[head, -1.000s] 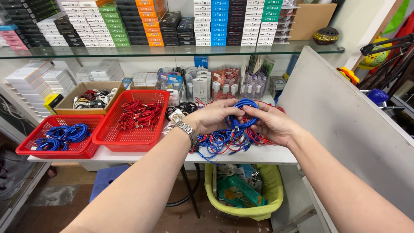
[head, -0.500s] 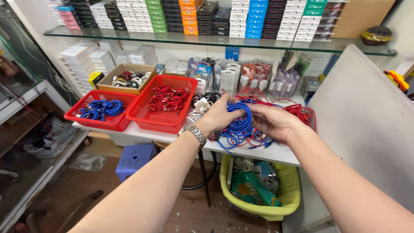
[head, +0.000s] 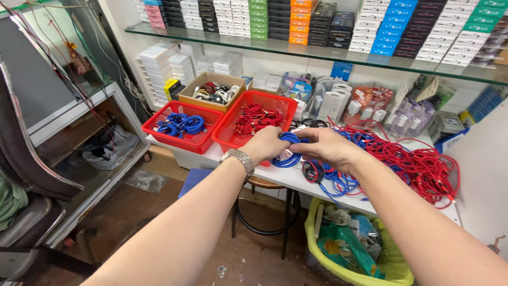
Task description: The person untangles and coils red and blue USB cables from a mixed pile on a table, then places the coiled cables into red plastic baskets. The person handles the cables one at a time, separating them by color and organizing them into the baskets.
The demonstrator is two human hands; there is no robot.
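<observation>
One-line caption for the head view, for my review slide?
Both hands, left hand and right hand, hold a coiled blue cable over a white table beside red baskets.

two baskets at the table's left end, box behind them, loose cables toward its right end.

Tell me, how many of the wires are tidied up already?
Some are done: neat blue coils lie in the left red basket and red coils in the next red basket. Right now the left hand and right hand hold one blue cable coil. Still loose: a big tangled red cable pile and blue cables on the table.
</observation>
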